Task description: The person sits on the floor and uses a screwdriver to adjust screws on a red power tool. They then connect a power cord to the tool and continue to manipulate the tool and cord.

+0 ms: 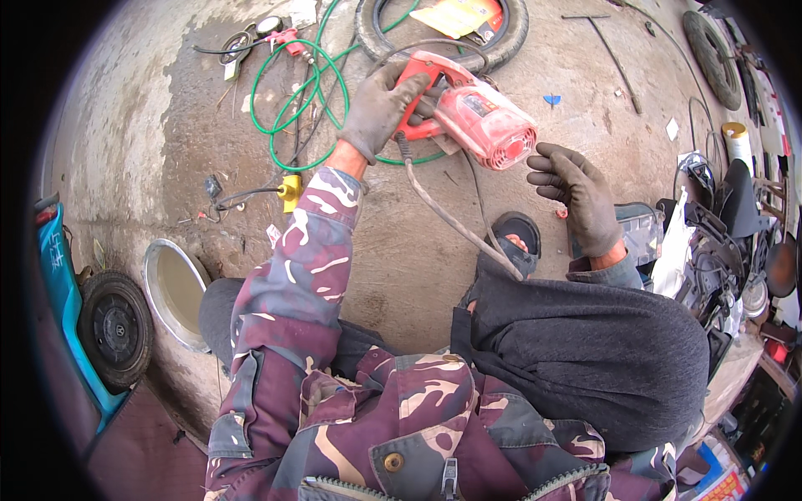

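Observation:
My left hand (pixel 378 108), in a dark work glove, is wrapped round the handle of a red corded power tool (pixel 484 121). Its body is dusty, with a round vented end turned toward my right side; I cannot tell its exact kind. A grey cord (pixel 455 219) runs from the base of the handle down past my sandalled foot (pixel 516 235). Just right of the vented end, my gloved right hand (pixel 578 196) is held in the air, open and apart from the tool, its fingers loosely bent and holding nothing.
Beyond the tool a tyre (pixel 511 42) lies on the concrete floor. A green hose (pixel 261 123) loops at left near a red gauge-fitted inflator (pixel 288 42) and a yellow plug (pixel 290 194). A metal basin (pixel 150 280) stands at left; a T-handled bar (pixel 616 67) lies far right.

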A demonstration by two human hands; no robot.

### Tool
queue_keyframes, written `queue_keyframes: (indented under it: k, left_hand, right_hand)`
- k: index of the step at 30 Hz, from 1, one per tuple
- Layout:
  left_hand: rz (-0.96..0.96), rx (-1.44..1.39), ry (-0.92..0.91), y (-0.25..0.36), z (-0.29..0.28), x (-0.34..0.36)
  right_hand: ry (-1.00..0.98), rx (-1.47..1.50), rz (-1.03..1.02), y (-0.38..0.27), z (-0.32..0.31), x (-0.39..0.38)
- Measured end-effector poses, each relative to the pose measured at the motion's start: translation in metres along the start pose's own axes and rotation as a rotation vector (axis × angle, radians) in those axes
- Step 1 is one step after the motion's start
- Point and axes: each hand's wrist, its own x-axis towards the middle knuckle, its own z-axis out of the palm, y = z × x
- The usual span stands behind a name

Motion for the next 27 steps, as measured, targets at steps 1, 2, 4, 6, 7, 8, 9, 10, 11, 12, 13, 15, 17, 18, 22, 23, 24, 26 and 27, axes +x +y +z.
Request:
queue_keyframes:
  k: [1,2,4,6,7,8,9,10,11,12,13,15,17,18,22,23,24,26,27]
  left_hand:
    - [0.001,-0.014,-0.004,-0.001,-0.001,0.0]
    - [0.003,-0.024,-0.006,-0.002,-0.002,0.0]
    - [-0.01,-0.031,-0.017,-0.006,-0.005,0.002]
    - [-0.007,-0.055,-0.069,-0.011,-0.008,0.004]
    - [0.008,0.047,0.017,-0.014,-0.009,0.006]
    - [0.06,0.127,0.061,-0.017,-0.009,0.007]
    - [0.003,0.044,-0.036,-0.019,-0.012,0.008]
    - [0.243,0.479,0.119,-0.021,-0.011,0.011]
    - [0.175,0.256,0.037,-0.022,-0.01,0.01]
    - [0.155,0.247,0.064,-0.022,-0.009,0.01]
    - [0.096,0.061,0.026,-0.023,-0.006,0.006]
    - [0.026,0.039,0.004,-0.02,-0.003,0.005]
    - [-0.035,0.087,-0.036,-0.014,-0.001,0.003]
    - [-0.014,0.104,-0.032,-0.011,0.001,0.004]
    - [-0.068,0.142,-0.011,0.002,0.01,0.002]
    - [-0.037,0.121,-0.056,0.004,0.011,0.003]
    - [-0.054,0.12,-0.068,0.004,0.012,0.005]
    - [-0.091,0.057,-0.09,-0.001,0.009,0.004]
    - [-0.177,0.094,-0.089,-0.006,0.008,0.009]
  right_hand:
    - [0.005,-0.009,0.006,0.001,0.001,0.0]
    - [0.003,-0.001,0.02,0.001,0.002,0.0]
    - [0.015,0.015,0.055,0.002,0.005,0.0]
    - [-0.056,0.056,0.047,0.001,0.008,0.0]
    - [-0.058,0.056,0.051,0.0,0.008,0.0]
    - [-0.089,0.043,0.049,0.0,0.008,0.002]
    - [-0.121,0.05,0.016,-0.002,0.007,0.001]
    - [-0.125,0.053,-0.008,-0.003,0.007,0.001]
    - [-0.128,0.056,-0.007,-0.005,0.006,0.002]
    - [-0.147,0.052,-0.028,-0.006,0.006,0.002]
    - [-0.146,0.042,-0.024,-0.007,0.006,0.001]
    - [-0.147,0.02,-0.047,-0.008,0.007,-0.001]
    - [-0.147,0.024,-0.038,-0.011,0.008,-0.002]
    - [-0.15,0.02,-0.022,-0.013,0.008,-0.002]
    - [-0.137,0.006,0.002,-0.015,0.008,0.001]
    - [-0.12,0.012,0.002,-0.012,0.009,0.003]
    - [-0.124,0.02,-0.012,-0.008,0.009,0.005]
    - [-0.037,0.032,-0.002,0.005,0.01,0.009]
    - [-0.094,0.053,-0.08,0.011,0.013,0.017]
